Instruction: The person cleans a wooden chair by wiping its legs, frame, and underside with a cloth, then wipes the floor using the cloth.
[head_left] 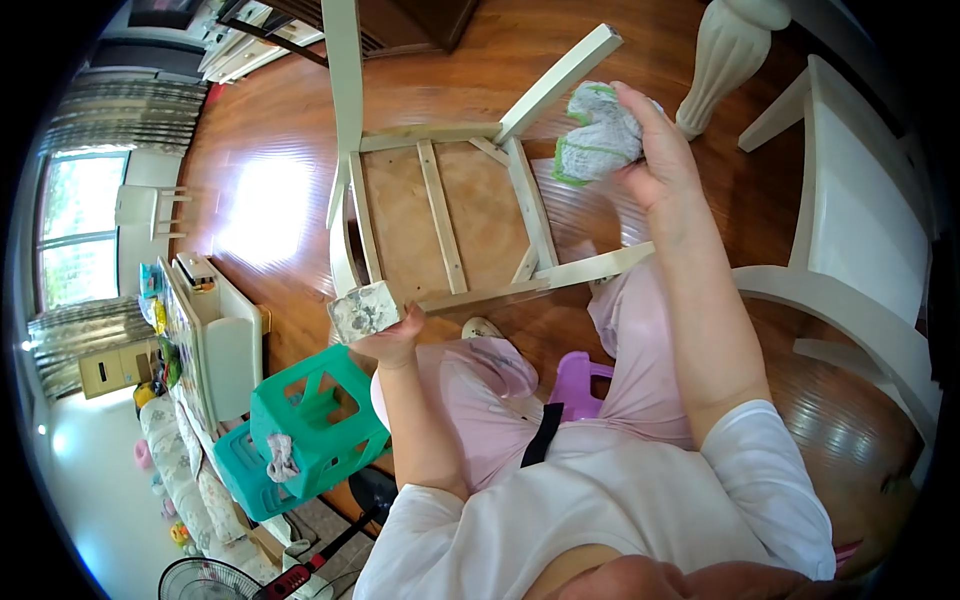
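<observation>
A white wooden chair (434, 218) lies tipped over on the floor before me, its brown seat underside and bracing slats facing up. My left hand (388, 340) is closed round the end of the chair's nearest leg; the square foot (364, 312) of that leg points up at me and looks stained grey. My right hand (658, 145) grips a crumpled grey-white cloth (600, 138) with green edging. The cloth is held in the air to the right of the chair, near another leg (560, 82), apart from it as far as I can see.
Green plastic stools (318, 425) stand at left, with a small grey cloth (283, 458) on them. A purple stool (578, 385) is under me. To the right are a white chair (865, 180) and a turned table leg (728, 50). A fan (205, 580) stands at lower left.
</observation>
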